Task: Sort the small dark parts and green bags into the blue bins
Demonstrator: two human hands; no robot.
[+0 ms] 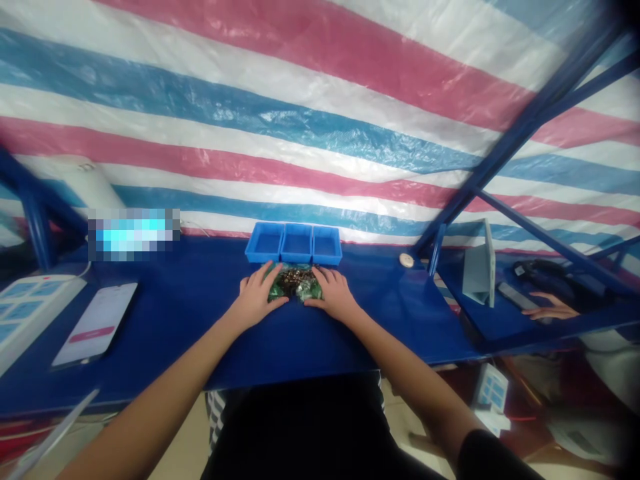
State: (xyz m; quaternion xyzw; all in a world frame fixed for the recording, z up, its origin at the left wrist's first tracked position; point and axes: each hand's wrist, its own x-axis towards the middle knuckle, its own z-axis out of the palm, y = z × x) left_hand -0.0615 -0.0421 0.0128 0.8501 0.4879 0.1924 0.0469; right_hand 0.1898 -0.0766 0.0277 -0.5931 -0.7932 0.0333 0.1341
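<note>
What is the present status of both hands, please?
Left hand, right hand: open, cupped. Glossy green-and-brown pile: between them, on dark-blue table. Three blue rectangular trays: just beyond.

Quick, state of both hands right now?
Left hand: open, curved around the left side of the pile of small pieces.
Right hand: open, curved around its right side.
</note>
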